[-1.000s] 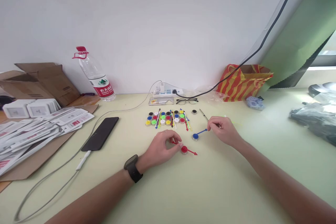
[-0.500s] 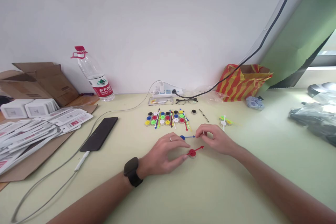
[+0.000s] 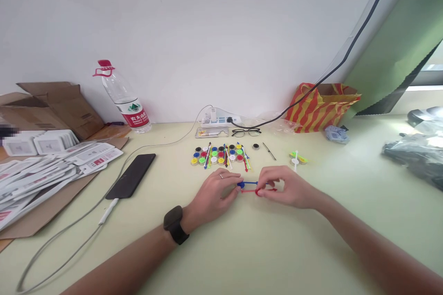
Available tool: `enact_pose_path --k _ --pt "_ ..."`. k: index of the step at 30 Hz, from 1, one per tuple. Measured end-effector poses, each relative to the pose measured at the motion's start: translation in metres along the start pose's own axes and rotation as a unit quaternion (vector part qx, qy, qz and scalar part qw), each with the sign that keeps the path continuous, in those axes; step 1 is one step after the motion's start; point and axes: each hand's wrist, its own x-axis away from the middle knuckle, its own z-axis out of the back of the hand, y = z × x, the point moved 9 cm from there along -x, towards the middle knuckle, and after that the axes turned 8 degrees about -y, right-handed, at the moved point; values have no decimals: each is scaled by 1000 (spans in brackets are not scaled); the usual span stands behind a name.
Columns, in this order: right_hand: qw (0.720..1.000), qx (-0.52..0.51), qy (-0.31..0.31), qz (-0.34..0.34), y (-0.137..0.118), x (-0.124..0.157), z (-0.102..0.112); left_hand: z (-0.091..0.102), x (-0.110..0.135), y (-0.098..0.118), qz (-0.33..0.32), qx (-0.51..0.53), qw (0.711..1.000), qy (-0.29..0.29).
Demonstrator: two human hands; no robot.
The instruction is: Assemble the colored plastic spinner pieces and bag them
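Observation:
My left hand (image 3: 215, 195), with a ring and a black watch at its wrist, has thumb and fingertips closed around a blue arrow spinner (image 3: 241, 185), a round disc with a thin blue arrow. Just in front of it lies a red arrow spinner (image 3: 258, 191) of the same kind, slightly blurred. My right hand (image 3: 290, 186) pinches its disc between thumb and finger, covering part of the red arrow. Behind the hands, rows of coloured discs (image 3: 214, 160) stand with loose coloured arrows (image 3: 226, 156) laid across them.
A white and yellow-green spinner (image 3: 295, 162) sits right of a black disc (image 3: 255, 146) and a thin black arrow (image 3: 269, 151). Glasses (image 3: 246, 132), a power strip (image 3: 221, 120) and a striped bag (image 3: 320, 108) line the wall. A phone (image 3: 131, 176) lies left.
My right hand has come down onto the red spinner, which has shifted slightly back and right and turned. My left hand has moved from beside the red spinner to the blue one.

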Motion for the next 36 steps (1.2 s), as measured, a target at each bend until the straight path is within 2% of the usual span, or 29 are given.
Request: enact_pose_path --k 3,6,7,10,13,15,17,19,21,24,31,36 --pt "991 19 129 -40 21 7 42 -1 0 0 1 -1 1000 -5" --pt "949 129 252 -138 56 25 81 -1 0 0 7 3 1000 -7" --pt "933 180 267 -162 65 30 88 -1 0 1 9 5 1000 -9" --pt "901 284 250 -212 88 37 95 0 0 1 16 9 1000 -11" --pt "873 347 250 -233 90 39 96 0 1 1 20 14 1000 -10" --pt "877 350 260 -203 76 35 90 0 0 1 21 20 1000 -9" --pt "917 295 226 -146 61 24 75 0 0 2 21 26 999 -11" --pt "969 186 124 -106 52 10 46 1 -1 3 20 30 999 -16" --pt "992 70 22 -98 47 2 17 1 -1 3 19 32 999 -21" --pt "994 -40 -41 -96 42 -1 -3 0 -1 3 20 33 999 -26" --pt "979 -170 15 -113 40 3 15 -3 1 -4 39 55 997 -23" --pt "957 -261 2 -126 38 -1 -12 -4 3 -9 49 84 995 -25"
